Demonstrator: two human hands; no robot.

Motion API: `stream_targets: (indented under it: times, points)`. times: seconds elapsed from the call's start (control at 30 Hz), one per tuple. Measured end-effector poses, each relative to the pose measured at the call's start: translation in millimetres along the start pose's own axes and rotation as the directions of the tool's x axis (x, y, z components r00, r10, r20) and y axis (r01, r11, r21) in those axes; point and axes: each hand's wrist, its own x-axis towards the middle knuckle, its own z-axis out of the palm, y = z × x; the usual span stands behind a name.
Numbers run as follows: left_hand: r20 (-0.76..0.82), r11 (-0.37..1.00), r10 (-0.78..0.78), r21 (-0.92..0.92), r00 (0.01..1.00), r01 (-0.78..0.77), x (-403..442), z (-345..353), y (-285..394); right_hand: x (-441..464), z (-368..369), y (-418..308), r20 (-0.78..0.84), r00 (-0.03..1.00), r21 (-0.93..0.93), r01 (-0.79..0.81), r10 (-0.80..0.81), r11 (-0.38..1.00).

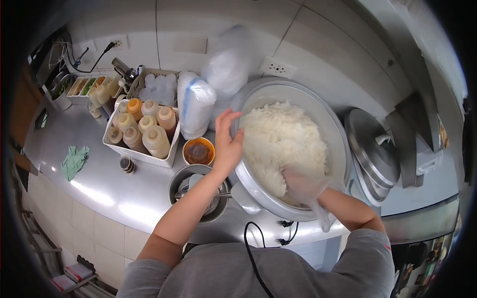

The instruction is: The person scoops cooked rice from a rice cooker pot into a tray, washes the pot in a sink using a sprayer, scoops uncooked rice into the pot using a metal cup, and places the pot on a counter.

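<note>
A large round metal pot (pixel 339 124) holds a big mound of cooked white rice (pixel 283 134). At its left rim is my left hand (pixel 228 144), with thumb and fingers curled over the edge and gripping it. My right hand (pixel 298 185) wears a clear, loose plastic glove (pixel 318 198) and is down in the front of the rice. Motion smears that hand, and its fingertips are buried, so I cannot see how its fingers are set. Just below my left forearm stands a steel bowl (pixel 174 186) with metal utensils in it.
Left of the pot are an orange tub of brown sauce (pixel 199 151), a white basket (pixel 166 158) of squeeze bottles and wrapped plastic bags (pixel 196 107). A green cloth (pixel 74 163) and small jar (pixel 126 165) lie farther left. Right stands a metal lid (pixel 370 144). Black cables (pixel 251 233) cross the front edge.
</note>
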Motion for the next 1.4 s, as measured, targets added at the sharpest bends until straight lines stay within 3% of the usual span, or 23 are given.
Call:
stream_targets:
  times: [0.03, 0.07, 0.17, 0.27, 0.37, 0.4, 0.43, 0.47, 0.5, 0.53, 0.67, 0.77, 0.83, 0.9, 0.97, 1.03, 1.07, 1.13, 1.17, 1.2, 1.23, 1.27, 1.4]
  points:
    - [-0.007, 1.000, 0.020, 0.006, 1.000, -0.020, -1, 0, -2, -13, -9, -8, -0.061, 0.989, -0.192, 0.121, -0.134, 0.974]
    - [-0.016, 0.999, 0.042, 0.012, 0.999, -0.041, -1, 0, -4, -26, -21, -20, -0.068, 0.989, -0.186, 0.115, -0.129, 0.976]
    - [-0.015, 0.998, 0.061, 0.024, 0.998, -0.061, -1, 0, -6, -44, -52, -45, -0.418, 0.777, -0.325, 0.355, -0.470, 0.877]
    - [-0.012, 0.997, 0.075, 0.035, 0.997, -0.075, -1, 1, -8, -47, -72, -42, -0.260, 0.957, -0.184, 0.080, -0.127, 0.980]
    - [-0.022, 0.994, 0.093, 0.053, 0.995, -0.092, -1, 2, -10, -55, -74, -27, -0.125, 0.985, -0.103, -0.134, 0.120, 0.986]
    - [-0.009, 0.994, 0.096, 0.054, 0.995, -0.096, -1, 1, -10, -56, -66, -11, -0.332, 0.934, -0.011, 0.139, -0.135, 0.990]
    - [-0.009, 0.992, 0.100, 0.075, 0.995, -0.099, -1, 1, -10, -57, -62, -6, -0.540, 0.770, 0.012, 0.412, -0.341, 0.911]
    - [-0.012, 0.990, 0.106, 0.096, 0.994, -0.104, 0, 1, -10, -58, -59, -5, -0.548, 0.767, 0.015, 0.409, -0.335, 0.913]
    - [-0.004, 0.990, 0.107, 0.096, 0.994, -0.107, -1, 1, -10, -58, -56, -6, -0.505, 0.863, 0.388, 0.230, -0.003, 0.892]
    - [-0.010, 0.990, 0.099, 0.105, 0.995, -0.098, -1, 1, -11, -58, -54, -7, -0.339, 0.893, 0.700, 0.028, 0.297, 0.713]
    - [-0.007, 0.989, 0.112, 0.096, 0.994, -0.110, 0, 1, -16, -40, -48, 19, -0.308, 0.889, 0.797, 0.047, 0.338, 0.602]
    - [0.013, 0.983, 0.127, 0.129, 0.992, -0.128, 1, -1, -14, -31, -52, 26, -0.421, 0.839, 0.623, -0.009, 0.345, 0.782]
    - [0.059, 0.964, 0.124, 0.231, 0.991, -0.134, 3, -4, -11, -38, -55, 43, -0.506, 0.862, -0.054, -0.046, 0.012, 0.997]
    - [0.097, 0.932, 0.117, 0.332, 0.988, -0.143, 7, -7, 2, -60, -53, 64, -0.489, 0.872, -0.132, -0.096, 0.020, 0.987]
    - [0.224, 0.743, 0.244, 0.582, 0.944, -0.330, 13, -7, 20, -64, -52, 66, -0.468, 0.884, -0.213, -0.130, 0.015, 0.968]
    - [0.276, 0.727, 0.266, 0.572, 0.924, -0.380, 30, 2, 20, -65, -52, 66, -0.358, 0.925, -0.433, -0.282, 0.123, 0.856]
    - [0.334, 0.712, 0.290, 0.551, 0.897, -0.435, 41, 10, 21, -58, -44, 73, -0.359, 0.925, -0.436, -0.284, 0.124, 0.854]
    - [0.353, 0.736, 0.280, 0.518, 0.893, -0.436, 61, 31, 17, -17, -12, 107, -0.643, 0.765, 0.017, -0.032, 0.035, 0.999]
    - [0.376, 0.756, 0.268, 0.488, 0.887, -0.435, 71, 43, 17, 24, 7, 131, -0.539, 0.827, -0.484, -0.151, -0.158, 0.862]
    - [0.376, 0.757, 0.274, 0.484, 0.885, -0.440, 83, 55, 21, 52, 8, 125, -0.490, 0.858, -0.535, -0.157, -0.153, 0.830]
    - [0.501, 0.715, 0.090, 0.569, 0.861, -0.406, 94, 69, 26, 81, 8, 118, -0.440, 0.886, -0.585, -0.157, -0.149, 0.796]
    - [0.590, 0.655, -0.097, 0.644, 0.801, -0.395, 109, 81, 30, 99, -10, 93, -0.484, 0.875, -0.215, -0.106, -0.011, 0.971]
    - [0.651, 0.623, -0.114, 0.635, 0.750, -0.457, 133, 112, 4, 81, -42, 46, -0.636, 0.757, -0.302, -0.063, -0.152, 0.951]
